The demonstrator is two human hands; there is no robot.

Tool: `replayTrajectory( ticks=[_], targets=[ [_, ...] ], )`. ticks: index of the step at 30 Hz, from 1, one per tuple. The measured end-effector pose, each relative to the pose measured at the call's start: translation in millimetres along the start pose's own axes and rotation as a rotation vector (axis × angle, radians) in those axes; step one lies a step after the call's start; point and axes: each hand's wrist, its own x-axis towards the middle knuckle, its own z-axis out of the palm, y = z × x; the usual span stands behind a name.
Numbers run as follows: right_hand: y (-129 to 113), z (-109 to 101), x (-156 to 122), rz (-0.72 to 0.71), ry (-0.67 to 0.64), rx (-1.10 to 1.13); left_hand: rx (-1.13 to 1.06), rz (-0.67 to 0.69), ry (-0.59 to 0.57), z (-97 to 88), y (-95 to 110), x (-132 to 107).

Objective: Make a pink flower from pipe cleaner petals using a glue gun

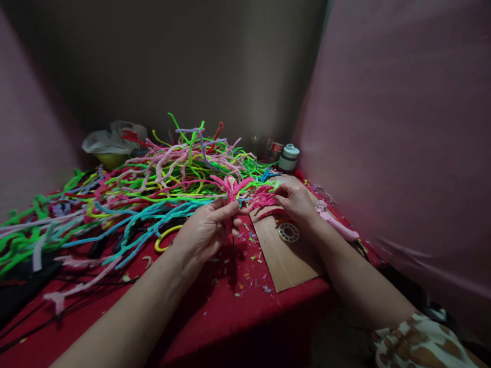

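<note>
My left hand (215, 225) is closed around a pink pipe-cleaner flower (231, 190) and holds it upright. Its pink petals spread out above my thumb, with a pale centre, and a thin dark stem (234, 260) hangs below my fingers. My right hand (295, 202) is over a sheet of cardboard (286, 266), its fingers pinched at the edge of a small pile of pink pipe-cleaner pieces (263, 199). It seems to grip one of these pieces, though the fingertips partly hide it. A roll of tape (288, 232) lies on the cardboard below my right hand.
A large heap of coloured pipe cleaners (180, 163) spreads across the back and left of the red-covered table (245, 312). Yellow-handled scissors (163, 240) lie left of my left hand. A pink glue gun (339, 225), a pale-green bottle (289, 157) and scattered fibre scraps are on the table.
</note>
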Motion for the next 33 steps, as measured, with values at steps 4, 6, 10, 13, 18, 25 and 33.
replayTrajectory(
  ticks=[4,6,10,13,18,25,33],
  targets=[
    [-1.4,-4.7,1.2,-0.061,-0.03,-0.008,0.013,0.004,0.0,-0.5,-0.4,-0.4],
    [-2.6,-8.4,2.4,-0.07,-0.02,0.021,0.018,0.006,-0.001,-0.6,-0.6,-0.3],
    [-5.4,-15.9,3.3,-0.021,-0.004,0.045,0.024,0.008,-0.007,-0.5,-0.9,0.7],
    [-6.8,-18.4,1.6,0.039,-0.123,-0.032,0.028,0.008,-0.005,-0.8,-1.4,1.6],
    [-8.2,-18.7,0.4,0.08,-0.232,-0.134,0.024,0.015,-0.008,-2.2,-1.6,1.2],
    [-12.1,-19.1,-1.4,0.096,-0.398,-0.342,0.028,0.018,-0.008,-2.0,-0.8,-0.1],
    [-8.1,-17.4,-4.7,-0.014,-0.312,-0.32,0.025,0.027,-0.014,-2.8,-0.7,-0.4]
  ],
)
